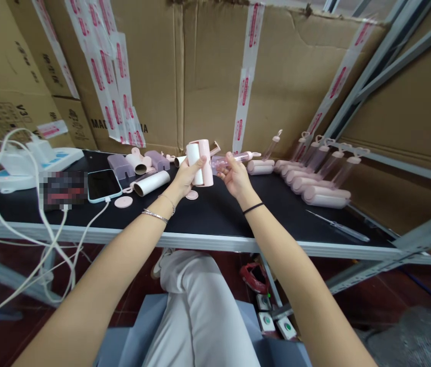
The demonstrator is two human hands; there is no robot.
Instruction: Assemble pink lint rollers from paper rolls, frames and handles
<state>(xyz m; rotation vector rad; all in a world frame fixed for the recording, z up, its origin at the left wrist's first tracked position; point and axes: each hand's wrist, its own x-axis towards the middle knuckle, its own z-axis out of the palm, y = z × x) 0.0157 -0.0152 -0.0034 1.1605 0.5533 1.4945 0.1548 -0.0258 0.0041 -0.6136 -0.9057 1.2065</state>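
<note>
My left hand (187,175) is closed round a pink lint-roller housing with a white paper roll in it (200,162), held upright above the black table (215,219). My right hand (234,176) is closed on a clear pink handle piece (238,159) that points right, its inner end beside the housing. A loose white roll (152,183) and a round pink cap (123,202) lie on the table left of my left hand. Another pink cap (192,194) lies under my left wrist.
Several finished pink rollers with clear handles (317,178) line the table's right side. A phone (103,184), pink and lilac parts (138,162), a white power strip (43,160) with cables sit left. A thin clear tool (339,228) lies near the right edge. Cardboard boxes stand behind.
</note>
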